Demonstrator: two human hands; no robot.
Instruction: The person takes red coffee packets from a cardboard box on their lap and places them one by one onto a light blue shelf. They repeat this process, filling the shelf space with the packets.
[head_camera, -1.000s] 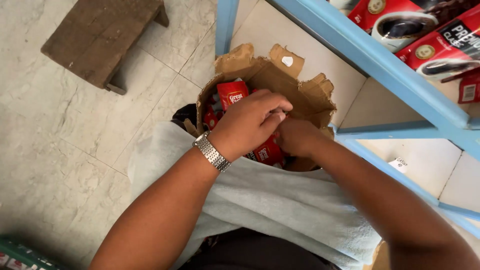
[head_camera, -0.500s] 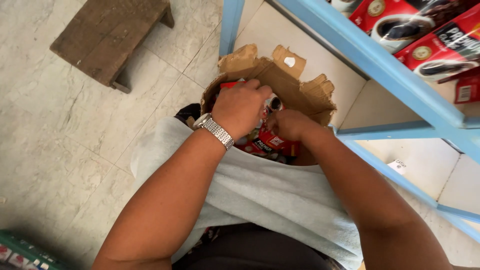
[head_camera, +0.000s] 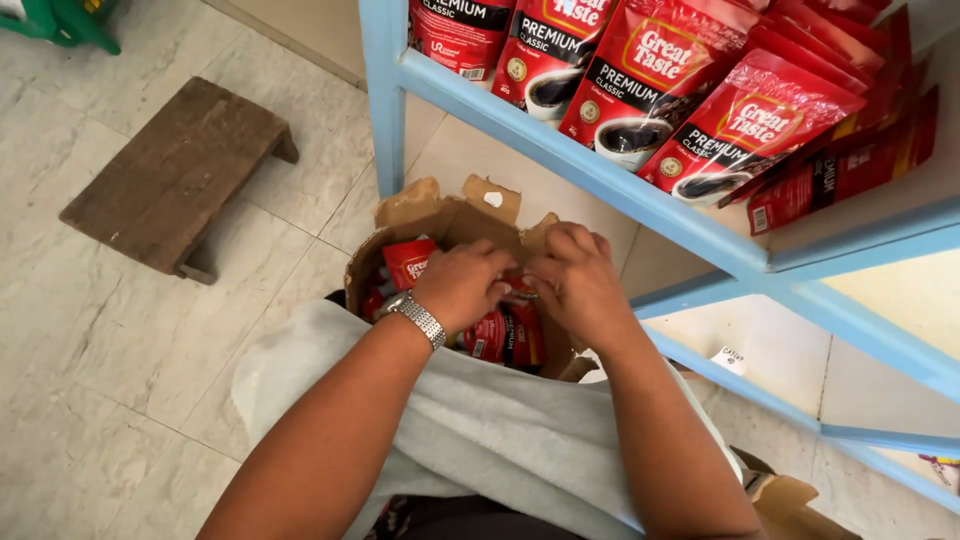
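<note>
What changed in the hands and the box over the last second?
Both hands shifted inside the cardboard box: the left hand drew back toward the near side, the right hand rose beside it, and they now meet over the red pouches. Whether either grips a pouch cannot be told. The box, wooden stool and blue shelf stayed put; only the camera tilted.
</note>
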